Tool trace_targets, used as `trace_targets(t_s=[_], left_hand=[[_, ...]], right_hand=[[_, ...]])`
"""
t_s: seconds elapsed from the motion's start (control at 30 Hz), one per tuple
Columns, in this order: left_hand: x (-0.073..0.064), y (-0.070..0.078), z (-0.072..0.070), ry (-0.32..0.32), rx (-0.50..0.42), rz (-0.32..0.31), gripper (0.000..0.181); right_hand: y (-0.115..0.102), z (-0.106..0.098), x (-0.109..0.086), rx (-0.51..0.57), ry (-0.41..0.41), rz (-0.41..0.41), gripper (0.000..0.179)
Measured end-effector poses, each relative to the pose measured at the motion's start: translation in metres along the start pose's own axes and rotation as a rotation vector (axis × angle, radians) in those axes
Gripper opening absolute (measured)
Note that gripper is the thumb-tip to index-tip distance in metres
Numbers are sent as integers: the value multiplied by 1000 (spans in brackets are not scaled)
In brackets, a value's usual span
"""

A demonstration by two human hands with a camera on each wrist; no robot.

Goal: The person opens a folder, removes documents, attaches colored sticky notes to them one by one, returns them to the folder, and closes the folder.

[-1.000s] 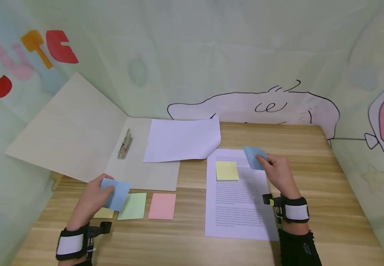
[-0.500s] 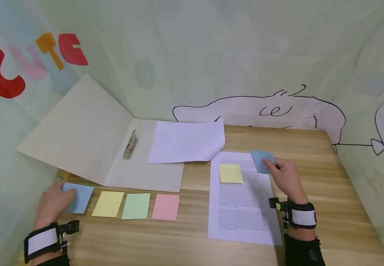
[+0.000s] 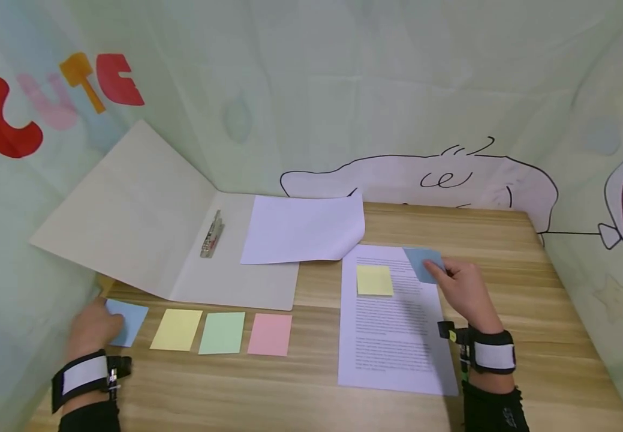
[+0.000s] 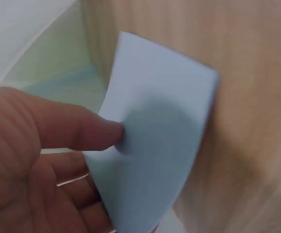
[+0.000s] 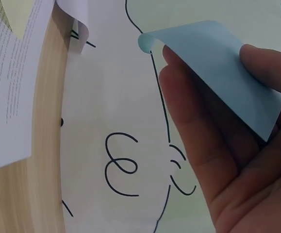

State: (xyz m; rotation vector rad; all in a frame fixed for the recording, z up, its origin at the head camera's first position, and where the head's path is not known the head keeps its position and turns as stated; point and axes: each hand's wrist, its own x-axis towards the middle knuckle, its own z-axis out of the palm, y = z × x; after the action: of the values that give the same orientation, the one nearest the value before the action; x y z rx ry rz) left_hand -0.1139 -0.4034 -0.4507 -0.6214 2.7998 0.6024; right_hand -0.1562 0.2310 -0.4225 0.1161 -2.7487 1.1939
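My left hand [image 3: 92,327] pinches a blue sticky note [image 3: 129,321] by its edge at the table's left side. In the left wrist view the thumb presses on that note [image 4: 164,111], which bends slightly above the wood. My right hand [image 3: 465,291] pinches a second blue sticky note [image 3: 421,264] over the top right corner of a printed sheet [image 3: 392,348]; the right wrist view shows this note [image 5: 218,63] curved between thumb and fingers. A yellow note [image 3: 374,281] lies on the sheet. To the right of my left hand, yellow [image 3: 176,330], green [image 3: 222,333] and pink [image 3: 270,335] notes lie in a row.
Behind the row, a pale folder [image 3: 235,285] with a metal clip [image 3: 212,234] lies with its cover [image 3: 133,210] raised against the wall. A blank white sheet [image 3: 300,231] with a curled corner overlaps the folder's right part. Printed cloth walls border the wooden table [image 3: 311,408].
The left hand has carried its blue note leftward from over the yellow and green notes to the left end of the row. The right hand keeps its note in nearly the same place.
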Motion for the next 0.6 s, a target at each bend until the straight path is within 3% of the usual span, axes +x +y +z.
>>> trace_targets(t_s=[0.17, 0.33, 0.47, 0.6], left_hand=[[1, 5, 8, 45, 49, 3, 51], [-1, 11, 13, 83, 54, -38, 43], [-1, 11, 15, 85, 56, -27, 41], [-5, 13, 8, 51, 95, 70, 43]], right_hand=[[-4, -4, -7, -68, -34, -45, 43], [-8, -3, -15, -161, -72, -196, 9], [-9, 1, -23, -269, -109, -331, 20], [-3, 9, -33, -382, -162, -432, 28]])
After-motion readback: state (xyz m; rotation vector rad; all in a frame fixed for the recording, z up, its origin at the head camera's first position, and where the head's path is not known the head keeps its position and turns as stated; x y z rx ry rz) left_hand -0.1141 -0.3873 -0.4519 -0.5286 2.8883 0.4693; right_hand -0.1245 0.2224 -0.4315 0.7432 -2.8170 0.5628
